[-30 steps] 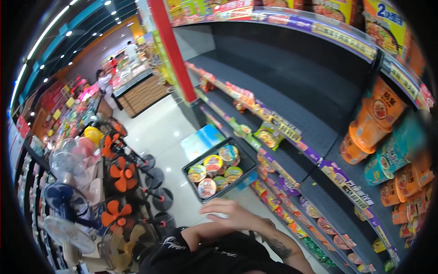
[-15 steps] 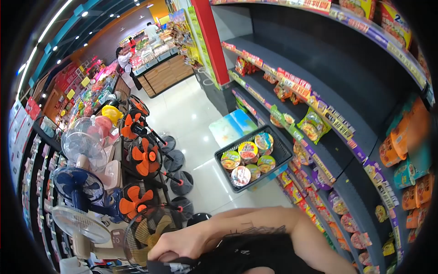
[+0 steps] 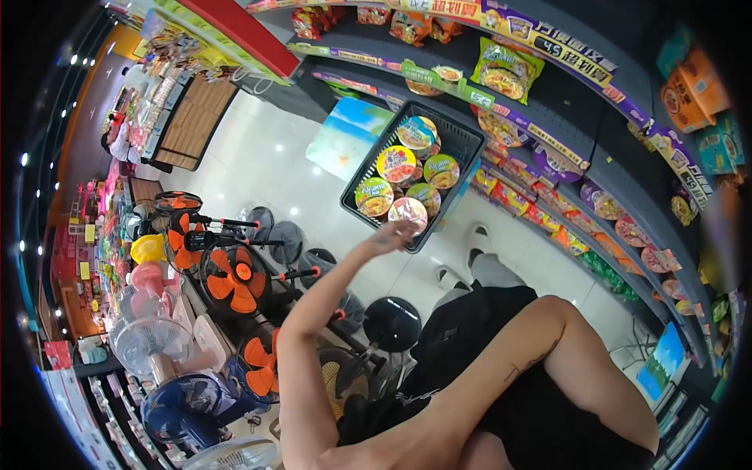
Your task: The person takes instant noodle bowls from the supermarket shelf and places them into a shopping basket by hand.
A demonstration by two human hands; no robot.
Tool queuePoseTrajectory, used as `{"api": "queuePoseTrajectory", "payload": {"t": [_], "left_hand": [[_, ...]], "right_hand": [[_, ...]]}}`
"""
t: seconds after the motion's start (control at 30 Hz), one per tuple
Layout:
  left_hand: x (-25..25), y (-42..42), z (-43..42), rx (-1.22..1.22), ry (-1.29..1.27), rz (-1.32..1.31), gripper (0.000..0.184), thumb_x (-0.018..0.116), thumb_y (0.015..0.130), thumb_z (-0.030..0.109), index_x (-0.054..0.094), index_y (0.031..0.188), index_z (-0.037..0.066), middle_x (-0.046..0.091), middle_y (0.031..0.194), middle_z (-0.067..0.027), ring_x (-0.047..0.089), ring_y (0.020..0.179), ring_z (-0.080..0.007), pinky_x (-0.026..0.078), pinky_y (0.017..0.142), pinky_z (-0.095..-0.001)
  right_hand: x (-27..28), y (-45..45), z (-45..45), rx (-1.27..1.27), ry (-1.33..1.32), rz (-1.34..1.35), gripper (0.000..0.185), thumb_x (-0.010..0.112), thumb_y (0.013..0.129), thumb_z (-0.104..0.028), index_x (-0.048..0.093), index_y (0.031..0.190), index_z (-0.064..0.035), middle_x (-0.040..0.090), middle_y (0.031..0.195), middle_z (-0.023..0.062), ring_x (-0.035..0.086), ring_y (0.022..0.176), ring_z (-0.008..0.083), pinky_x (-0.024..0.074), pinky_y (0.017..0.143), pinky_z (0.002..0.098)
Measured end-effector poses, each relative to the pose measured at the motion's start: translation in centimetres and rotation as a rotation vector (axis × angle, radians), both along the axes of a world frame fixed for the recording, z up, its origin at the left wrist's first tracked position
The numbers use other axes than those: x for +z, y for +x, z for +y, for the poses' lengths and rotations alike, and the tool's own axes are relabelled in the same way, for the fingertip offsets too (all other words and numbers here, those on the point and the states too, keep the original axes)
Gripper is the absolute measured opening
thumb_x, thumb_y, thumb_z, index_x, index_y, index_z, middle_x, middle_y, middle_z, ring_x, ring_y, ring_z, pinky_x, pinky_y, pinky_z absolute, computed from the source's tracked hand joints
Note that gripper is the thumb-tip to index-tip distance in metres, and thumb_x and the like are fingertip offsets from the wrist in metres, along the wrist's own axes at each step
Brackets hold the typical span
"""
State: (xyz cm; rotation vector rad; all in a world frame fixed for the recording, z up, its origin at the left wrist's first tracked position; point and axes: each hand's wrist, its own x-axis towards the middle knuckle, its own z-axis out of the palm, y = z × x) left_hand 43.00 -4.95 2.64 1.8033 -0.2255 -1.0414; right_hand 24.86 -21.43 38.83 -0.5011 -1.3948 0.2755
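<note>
A black plastic basket [image 3: 468,168] holds several bowls of instant noodles, their round lids facing up. My left hand [image 3: 394,236] reaches over the near rim, its fingers stretched out at the edge of a white-and-red noodle bowl [image 3: 408,211]; whether they touch the lid is hard to make out. Behind it lie a green-lidded bowl [image 3: 374,197] and a yellow-and-red bowl [image 3: 396,164]. My right forearm [image 3: 470,395] is folded across my body toward the lower left. At the bottom edge, my right hand [image 3: 348,457] lies by my left arm, fingers hidden.
On the right, curved shelves [image 3: 560,106] carry noodle packs and bowls, including a green noodle bag [image 3: 505,70]. Floor fans [image 3: 235,274] with orange blades line the left. A blue-and-white panel [image 3: 350,137] is beside the basket. My shoes [image 3: 478,235] are on the tiled floor.
My left hand has come into view and stretched out to the basket. The view has turned downward, bringing my legs into sight. My right forearm stays folded across my body.
</note>
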Motion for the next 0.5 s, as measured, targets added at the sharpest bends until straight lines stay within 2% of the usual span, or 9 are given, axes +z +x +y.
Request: {"api": "queuePoseTrajectory", "payload": {"t": [0.07, 0.1, 0.13, 0.2, 0.27, 0.33, 0.4, 0.43, 0.5], "left_hand": [[-0.9, 1.0, 4.2, 0.095, 0.041, -0.045, 0.032, 0.052, 0.098, 0.019, 0.062, 0.124, 0.005, 0.068, 0.096, -0.0071, 0.066, 0.08, -0.0158, 0.057, 0.063, -0.0288], [1.0, 1.1, 5.0, 0.054, 0.197, -0.143, 0.028, 0.056, 0.097, 0.021, 0.065, 0.119, 0.005, 0.068, 0.086, -0.0095, 0.066, 0.072, -0.018, 0.055, 0.062, -0.0296], [1.9, 1.4, 6.1, 0.055, 0.205, -0.126, 0.028, 0.056, 0.097, 0.021, 0.065, 0.119, 0.005, 0.068, 0.086, -0.0095, 0.066, 0.072, -0.018, 0.055, 0.062, -0.0296], [3.4, 1.5, 8.3, -0.17, 0.466, -0.447, 0.025, 0.057, 0.096, 0.02, 0.067, 0.112, 0.004, 0.065, 0.073, -0.0122, 0.065, 0.065, -0.0217, 0.053, 0.06, -0.0326], [5.0, 1.7, 9.2, -0.112, 0.569, -0.328, 0.022, 0.059, 0.094, 0.018, 0.068, 0.107, 0.004, 0.065, 0.07, -0.0148, 0.066, 0.067, -0.0261, 0.051, 0.059, -0.0357], [3.4, 1.7, 11.1, -0.154, 0.612, -0.405, 0.02, 0.059, 0.093, 0.017, 0.069, 0.108, 0.007, 0.068, 0.075, -0.0164, 0.068, 0.07, -0.0283, 0.051, 0.06, -0.0366], [4.0, 1.5, 10.6, -0.22, 0.535, -0.339, 0.021, 0.061, 0.092, 0.019, 0.069, 0.109, 0.009, 0.07, 0.078, -0.0172, 0.069, 0.074, -0.0315, 0.054, 0.065, -0.0379], [4.6, 1.4, 9.6, -0.234, 0.611, -0.225, 0.027, 0.06, 0.091, 0.019, 0.067, 0.114, 0.006, 0.07, 0.091, -0.0184, 0.069, 0.088, -0.0341, 0.054, 0.078, -0.041], [2.5, 0.8, 8.3, -0.195, 0.606, -0.239, 0.027, 0.059, 0.092, 0.022, 0.068, 0.112, 0.008, 0.07, 0.089, -0.0187, 0.07, 0.087, -0.0344, 0.055, 0.078, -0.0421]], "right_hand": [[-0.7, 1.8, -2.0, -0.078, 0.049, 0.04, 0.02, 0.056, 0.093, -0.023, 0.056, 0.093, -0.0036, 0.056, 0.095, 0.0118, 0.055, 0.096, 0.0288, 0.0385, 0.089, 0.0412], [-0.8, 2.9, -2.7, -0.036, 0.007, 0.046, 0.018, 0.058, 0.091, -0.024, 0.058, 0.091, -0.0058, 0.057, 0.088, 0.0088, 0.057, 0.088, 0.0258, 0.0388, 0.085, 0.0391], [-1.7, 3.5, -2.9, -0.033, 0.014, 0.063, 0.018, 0.058, 0.091, -0.024, 0.058, 0.091, -0.0058, 0.057, 0.088, 0.0088, 0.057, 0.088, 0.0258, 0.0388, 0.085, 0.0391], [-4.6, 4.5, -2.7, 0.193, -0.121, 0.28, 0.022, 0.062, 0.089, -0.016, 0.053, 0.083, 0.0037, 0.055, 0.075, 0.0189, 0.057, 0.072, 0.0374, 0.0459, 0.066, 0.0416], [-8.5, 6.1, -2.4, 0.321, -0.282, 0.176, 0.034, 0.064, 0.096, -0.028, 0.054, 0.083, 0.0014, 0.058, 0.083, 0.0174, 0.061, 0.081, 0.0356, 0.0475, 0.071, 0.0417], [-11.1, 7.0, -1.7, 0.505, -0.308, 0.227, 0.036, 0.063, 0.098, -0.03, 0.053, 0.083, 0.0011, 0.058, 0.082, 0.0163, 0.062, 0.083, 0.0324, 0.0466, 0.072, 0.041], [-12.0, 9.2, -1.6, 0.586, -0.28, 0.248, 0.031, 0.061, 0.1, -0.026, 0.061, 0.092, 0.0033, 0.063, 0.088, 0.0137, 0.063, 0.088, 0.0268, 0.048, 0.077, 0.0382], [-13.2, 10.4, -1.2, 0.642, -0.275, 0.317, 0.028, 0.061, 0.1, -0.024, 0.064, 0.099, 0.0033, 0.064, 0.094, 0.0129, 0.063, 0.092, 0.0257, 0.0487, 0.081, 0.0358], [-17.4, 13.7, -0.4, 0.762, -0.424, 0.398, 0.027, 0.061, 0.1, -0.021, 0.067, 0.111, 0.0027, 0.067, 0.103, 0.0115, 0.065, 0.098, 0.0224, 0.0513, 0.086, 0.032]]}}
